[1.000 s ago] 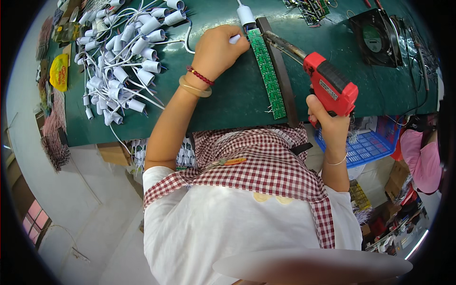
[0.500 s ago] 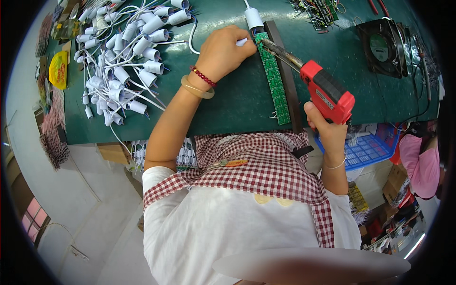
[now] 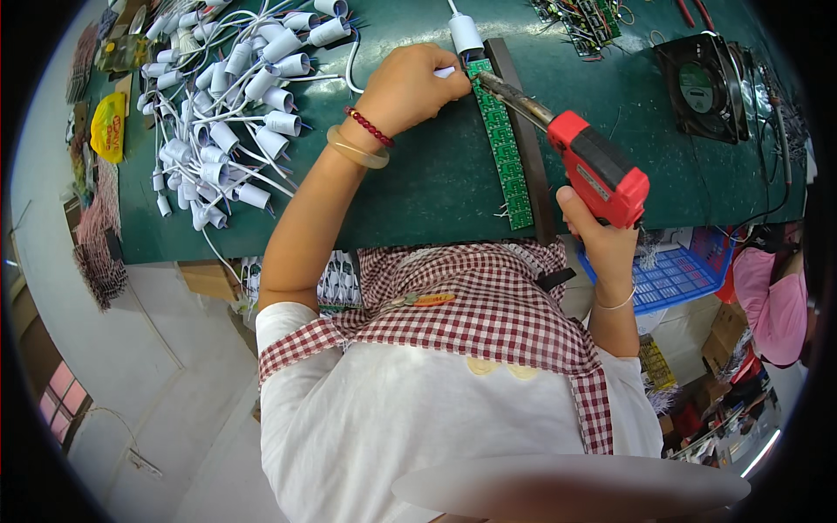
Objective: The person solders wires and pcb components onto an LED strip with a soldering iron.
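My right hand (image 3: pixel 602 248) grips a red soldering gun (image 3: pixel 597 166) whose metal tip touches the top end of a long green circuit board strip (image 3: pixel 503 144). That strip lies along a dark bar (image 3: pixel 523 131) on the green work mat (image 3: pixel 436 183). My left hand (image 3: pixel 408 87) rests on the mat beside the strip's top end, pinching a thin white wire against the board. A white cylindrical cap with a cord (image 3: pixel 465 33) sits just above the strip.
A heap of several white capped wire pieces (image 3: pixel 231 105) covers the mat's left part. A black fan (image 3: pixel 702 83) and a populated circuit board (image 3: pixel 584 17) lie at the upper right. A blue basket (image 3: pixel 676 275) hangs below the mat's right edge. Another person in pink (image 3: pixel 776 301) stands right.
The gun's tip and my left hand have stayed at the strip's top end, shifting only slightly. My right hand with the gun has tilted a little.
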Demonstrator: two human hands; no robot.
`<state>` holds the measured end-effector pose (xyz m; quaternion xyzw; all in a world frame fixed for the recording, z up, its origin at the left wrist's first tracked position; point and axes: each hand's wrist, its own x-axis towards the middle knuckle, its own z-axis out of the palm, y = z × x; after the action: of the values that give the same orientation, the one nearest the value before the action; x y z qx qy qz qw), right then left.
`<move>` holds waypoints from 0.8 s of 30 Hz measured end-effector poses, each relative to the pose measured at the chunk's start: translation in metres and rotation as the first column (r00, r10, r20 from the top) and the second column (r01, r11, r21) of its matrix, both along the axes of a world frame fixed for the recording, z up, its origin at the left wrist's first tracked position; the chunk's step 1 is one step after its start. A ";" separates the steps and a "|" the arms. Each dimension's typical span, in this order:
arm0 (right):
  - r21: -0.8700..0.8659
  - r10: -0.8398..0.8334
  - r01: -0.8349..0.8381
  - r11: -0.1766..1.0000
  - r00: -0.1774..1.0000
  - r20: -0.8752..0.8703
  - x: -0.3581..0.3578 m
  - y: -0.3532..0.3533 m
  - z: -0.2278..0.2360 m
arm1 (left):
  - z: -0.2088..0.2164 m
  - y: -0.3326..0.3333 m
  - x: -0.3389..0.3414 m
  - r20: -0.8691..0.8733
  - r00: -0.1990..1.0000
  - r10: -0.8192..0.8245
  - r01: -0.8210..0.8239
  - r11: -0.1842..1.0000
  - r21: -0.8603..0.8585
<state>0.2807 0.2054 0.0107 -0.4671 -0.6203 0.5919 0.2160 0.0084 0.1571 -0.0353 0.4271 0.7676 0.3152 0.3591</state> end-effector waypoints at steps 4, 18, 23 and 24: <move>0.004 0.039 -0.040 0.999 0.993 0.109 0.001 0.000 0.001 | -0.001 0.001 -0.001 0.005 1.000 -0.001 0.001 1.000 0.015; 0.060 0.031 -0.035 0.998 0.997 0.065 0.006 -0.003 -0.003 | 0.001 0.002 -0.001 -0.002 1.000 -0.009 0.009 1.000 0.000; 0.132 0.073 -0.090 0.987 0.989 0.131 0.007 -0.003 -0.004 | 0.003 0.003 0.000 -0.051 0.999 -0.014 0.013 1.000 -0.009; 0.131 0.074 -0.091 0.987 0.989 0.130 0.006 -0.002 -0.003 | 0.004 0.003 -0.001 -0.051 0.999 -0.013 0.012 1.000 -0.009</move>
<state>0.2864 0.2030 0.0082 -0.4612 -0.6905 0.5261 0.1835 0.0078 0.1604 -0.0316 0.4382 0.7753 0.2985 0.3433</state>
